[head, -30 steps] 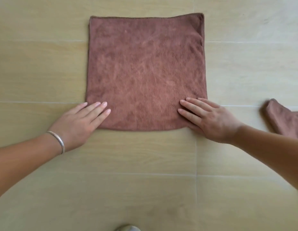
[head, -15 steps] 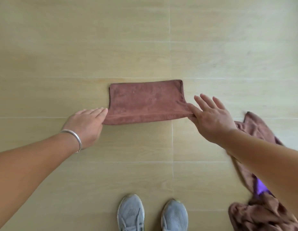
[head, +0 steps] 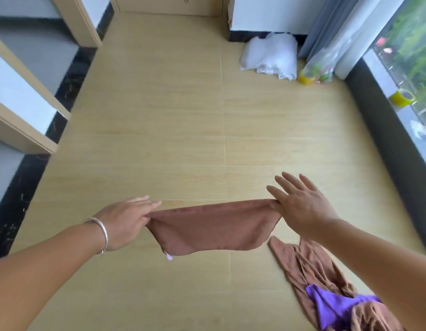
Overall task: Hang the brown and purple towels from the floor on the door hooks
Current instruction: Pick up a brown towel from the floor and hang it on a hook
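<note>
Floor [head: 183, 120] of pale wood-look tiles, seen across most of the view and bordered by a dark skirting. Grey curtain [head: 331, 27] is hung at the upper right beside a window [head: 412, 56]. White plastic bag [head: 270, 56] is set against the far wall, with a clear bag of coloured items [head: 318, 72] just beside it. Heap of brown towels [head: 309, 271] is left on the floor at the lower right, and a purple towel [head: 333, 306] is lodged within it.

Folded brown towel [head: 212, 226] is held up off the floor between both hands, stretched along its top edge and sagging below, with a small pale tag [head: 169, 256] seen at its lower left corner. Left hand [head: 123, 223] is pinched on the left top corner, the fingers extended forward. Right hand [head: 300, 206] is pinched on the right top corner by the thumb side, the other fingers spread straight. Silver bangle [head: 101, 231] is worn on the left wrist. Roll of yellow tape [head: 401, 97] is placed on the window ledge.
</note>
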